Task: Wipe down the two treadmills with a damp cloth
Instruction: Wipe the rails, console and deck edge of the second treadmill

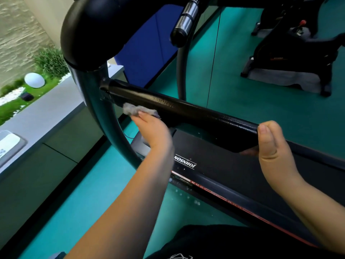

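— Where are we keeping the cloth?
— We are bunching the grey cloth (pixel 137 110) under the curled fingers of our left hand (pixel 151 130). We are pressing it against the near side of the black handrail (pixel 196 114), close to the end where the rail is meeting the curved upright (pixel 93 96) of the treadmill (pixel 214 157).
— And our right hand?
— Our right hand (pixel 274 148) is gripping the handrail's free end, with the thumb lying on top and the fingers wrapping underneath, closed round it.
— What are we seeing below?
— The treadmill's dark base is lying beneath the rail, with a red-striped side rail (pixel 220 197) running along its near edge. It is standing on a green floor (pixel 261 109). An exercise bike (pixel 291 53) is standing well apart, beyond the far edge.
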A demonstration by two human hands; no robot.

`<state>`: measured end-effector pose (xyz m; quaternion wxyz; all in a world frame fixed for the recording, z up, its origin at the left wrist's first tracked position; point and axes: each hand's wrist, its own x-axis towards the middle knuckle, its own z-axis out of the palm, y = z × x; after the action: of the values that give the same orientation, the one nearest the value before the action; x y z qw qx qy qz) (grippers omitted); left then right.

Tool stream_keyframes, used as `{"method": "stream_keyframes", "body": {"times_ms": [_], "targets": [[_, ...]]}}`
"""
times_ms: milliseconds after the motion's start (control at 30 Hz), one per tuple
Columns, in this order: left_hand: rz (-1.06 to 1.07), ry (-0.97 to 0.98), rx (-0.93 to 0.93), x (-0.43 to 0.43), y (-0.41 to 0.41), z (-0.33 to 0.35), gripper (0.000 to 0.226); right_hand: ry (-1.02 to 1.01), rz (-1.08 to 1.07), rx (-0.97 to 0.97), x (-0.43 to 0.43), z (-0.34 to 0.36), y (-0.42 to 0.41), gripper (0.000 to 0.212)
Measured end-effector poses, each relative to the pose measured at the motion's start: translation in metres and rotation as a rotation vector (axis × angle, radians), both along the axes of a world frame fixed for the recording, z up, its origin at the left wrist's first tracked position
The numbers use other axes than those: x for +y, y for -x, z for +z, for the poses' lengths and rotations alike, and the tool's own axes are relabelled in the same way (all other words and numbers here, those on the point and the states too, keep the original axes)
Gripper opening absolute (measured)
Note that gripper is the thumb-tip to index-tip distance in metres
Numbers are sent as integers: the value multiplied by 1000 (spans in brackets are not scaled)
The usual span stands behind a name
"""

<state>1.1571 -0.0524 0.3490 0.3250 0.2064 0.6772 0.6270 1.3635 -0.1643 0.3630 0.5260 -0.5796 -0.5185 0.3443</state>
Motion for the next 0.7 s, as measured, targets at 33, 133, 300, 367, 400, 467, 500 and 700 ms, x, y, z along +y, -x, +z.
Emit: {"method": "stream_keyframes", "body": {"times_ms": [33, 133, 300, 367, 400, 467, 500, 700], "targets": [[-85, 11, -20, -15, -13, -2, 47, 0, 1, -3, 0, -1, -1, 54], [-216, 17, -39, -41, -29, -12, 50, -9, -14, -45, 1, 0, 1, 58], [-113, -50, -36, -12, -3, -1, 49, 1, -29, -78, 2, -1, -1, 65], [-23, -82, -29, 7, 10, 5, 46, 25, -11, -45, 1, -2, -3, 72], [5, -90, 0, 15, 17, 8, 45, 30, -16, -37, 0, -1, -2, 73], [49, -119, 72, 27, 33, 12, 45, 18, -19, -16, -2, -1, -3, 66], [65, -140, 107, 33, 44, 12, 46, 10, -8, -4, -2, 0, -3, 59], [86, -72, 55, 48, 62, 19, 51, 12, 49, -18, 1, 4, -10, 44]]}}
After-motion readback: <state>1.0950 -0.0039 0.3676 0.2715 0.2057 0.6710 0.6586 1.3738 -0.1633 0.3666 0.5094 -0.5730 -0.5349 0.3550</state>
